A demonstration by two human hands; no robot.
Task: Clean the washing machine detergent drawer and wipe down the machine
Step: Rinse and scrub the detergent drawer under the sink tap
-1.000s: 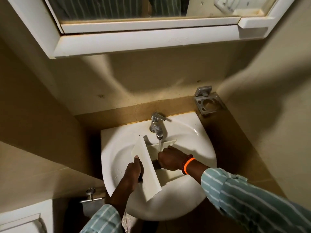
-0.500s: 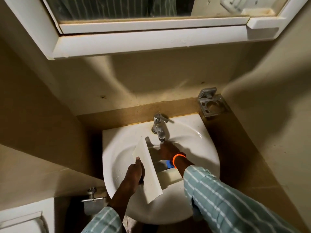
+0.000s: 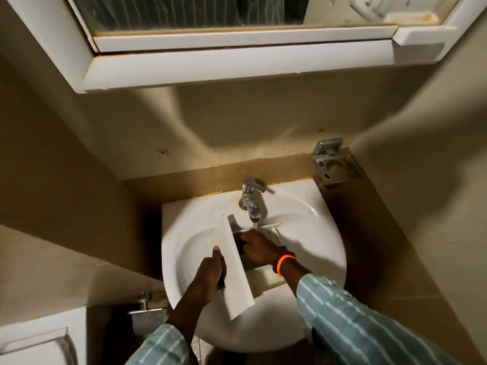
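The white plastic detergent drawer [image 3: 232, 270] sits tilted in the white ceramic basin [image 3: 319, 241] beneath the running chrome tap [image 3: 250, 204]. The left hand [image 3: 210, 272] clasps its front panel, thumb on top. The right hand [image 3: 257, 247], inside the drawer's compartment, clenches something dark.

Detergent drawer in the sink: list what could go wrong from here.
1. The left hand alone steadies the detergent drawer by its front panel; wet plastic could slip and knock the sink.
2. Water from the tap lands inside the drawer beside the right hand and may splash the striped sleeve.
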